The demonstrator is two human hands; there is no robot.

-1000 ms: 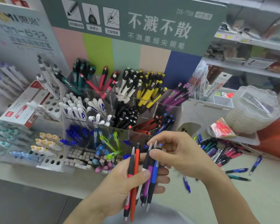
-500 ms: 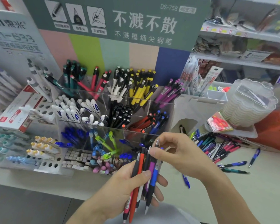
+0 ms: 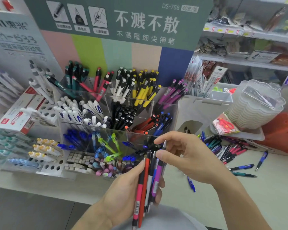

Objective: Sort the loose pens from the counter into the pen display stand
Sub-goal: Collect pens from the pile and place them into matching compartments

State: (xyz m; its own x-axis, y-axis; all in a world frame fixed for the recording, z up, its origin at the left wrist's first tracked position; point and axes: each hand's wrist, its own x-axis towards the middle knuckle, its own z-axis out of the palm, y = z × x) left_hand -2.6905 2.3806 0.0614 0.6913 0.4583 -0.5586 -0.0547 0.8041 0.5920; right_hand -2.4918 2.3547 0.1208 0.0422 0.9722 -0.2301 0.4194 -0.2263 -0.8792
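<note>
You're gripping a fan of pens (image 3: 145,183) in your left hand (image 3: 123,193), thumb curled over them, just in front of the pen display stand (image 3: 165,110). Your right hand (image 3: 186,156) is pinching the top of one pen in that bundle. These are probably light, stiff and slick, so I'd be pinching at the clip end; more loose pens (image 3: 229,151) are lying on the counter (image 3: 273,188).
</note>
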